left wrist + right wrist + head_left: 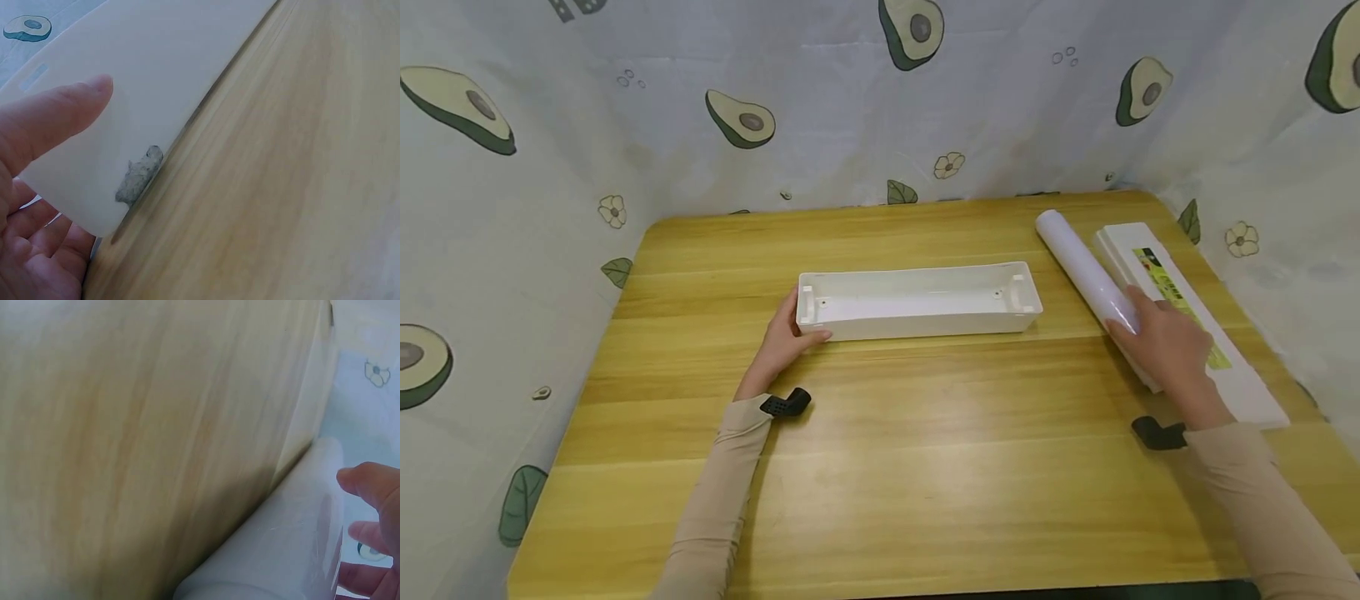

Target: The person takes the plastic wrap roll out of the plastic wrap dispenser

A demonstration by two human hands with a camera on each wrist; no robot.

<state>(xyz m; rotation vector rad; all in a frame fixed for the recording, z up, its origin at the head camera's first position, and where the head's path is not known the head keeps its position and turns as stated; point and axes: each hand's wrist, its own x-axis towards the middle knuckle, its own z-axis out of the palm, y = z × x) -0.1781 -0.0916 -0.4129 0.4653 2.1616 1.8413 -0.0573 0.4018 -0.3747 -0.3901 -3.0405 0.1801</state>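
Note:
A long white plastic box (pixel 917 329), open at the top, lies crosswise on the wooden table (pixel 925 467). My left hand (pixel 784 337) grips its left end, with the thumb against the near wall and the other fingers round the end. A grey smudged patch (pixel 139 178) marks the side of the box below my left thumb. At the right, my right hand (pixel 1168 337) is over a smooth white roll (pixel 1086 271). In the right wrist view, its thumb stands off the roll and the fingers are loosely bent beside it; some fingertips are hidden.
Right of the roll lies a flat white box (pixel 1247 387) with a green and yellow label, partly covered by my right hand. A cloth (pixel 827 75) printed with avocados hangs behind the table and along its sides.

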